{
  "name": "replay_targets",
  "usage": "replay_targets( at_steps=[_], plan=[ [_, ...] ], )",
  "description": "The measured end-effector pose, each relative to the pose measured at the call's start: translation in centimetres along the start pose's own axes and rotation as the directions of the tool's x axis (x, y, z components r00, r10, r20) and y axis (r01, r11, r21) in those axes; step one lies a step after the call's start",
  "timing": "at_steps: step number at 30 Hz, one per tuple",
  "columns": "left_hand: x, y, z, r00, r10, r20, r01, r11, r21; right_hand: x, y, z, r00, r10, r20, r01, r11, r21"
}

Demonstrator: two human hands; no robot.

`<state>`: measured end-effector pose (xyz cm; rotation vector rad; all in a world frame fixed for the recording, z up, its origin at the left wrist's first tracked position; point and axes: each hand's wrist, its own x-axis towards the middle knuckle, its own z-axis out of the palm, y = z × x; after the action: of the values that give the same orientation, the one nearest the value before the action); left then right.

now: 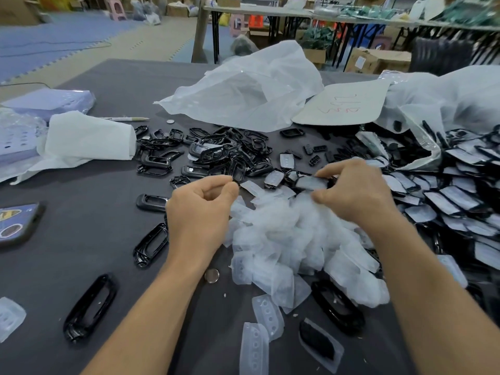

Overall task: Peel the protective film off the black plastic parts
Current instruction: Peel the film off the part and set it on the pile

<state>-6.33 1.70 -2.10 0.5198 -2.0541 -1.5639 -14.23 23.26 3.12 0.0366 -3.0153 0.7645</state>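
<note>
Our right hand [354,193] pinches a film-covered black part [311,183] between thumb and fingers [334,169], just above the far edge of the pile of peeled films [292,239] in the middle of the counter [102,190]. Our left hand [200,212] sits a little apart to the left. Its fingers are curled in and its thumb lies against the forefinger, with nothing that we can see between them. We judge the step to be starting the film on this part. We bring the left thumb and forefinger to a free corner of the film, lift it with a nail, and pull low and steadily along the part. Meanwhile the right hand grips the plastic by its edges, not by the film. The film looks thin and clingy, so we drop it on the pile at once. The bare part then goes to the stripped black frames [216,155].
</note>
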Motion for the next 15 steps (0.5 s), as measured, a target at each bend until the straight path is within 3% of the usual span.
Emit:
replay_targets(
  at_steps=[3, 8, 10, 13, 15],
  plan=[
    [0.2, 0.1, -0.5, 0.996, 0.091, -0.016, -0.083, 0.957, 0.277, 1.5, 0.0, -0.4, 0.995, 0.103, -0.004, -0.103, 0.980, -0.169],
    [1.3, -1.0, -0.9, 0.983, 0.058, 0.173, -0.165, 0.691, 0.704, 2.1, -4.4, 2.1, 0.986, -0.160, -0.049, 0.151, 0.976, -0.157],
    [1.4, -1.4, -1.1, 0.970, 0.023, 0.241, -0.208, 0.590, 0.780, 2.9, -6.2, 3.6, 0.976, -0.214, 0.037, 0.217, 0.965, -0.144],
    [1.5, -1.4, -1.2, 0.974, -0.001, 0.228, -0.181, 0.603, 0.776, 4.3, -7.8, 6.2, 0.955, -0.255, 0.151, 0.284, 0.931, -0.228],
    [1.4, -1.3, -1.3, 0.979, 0.026, 0.203, -0.175, 0.619, 0.766, 4.8, -8.1, 7.6, 0.950, -0.281, 0.133, 0.308, 0.911, -0.273]
  ],
)
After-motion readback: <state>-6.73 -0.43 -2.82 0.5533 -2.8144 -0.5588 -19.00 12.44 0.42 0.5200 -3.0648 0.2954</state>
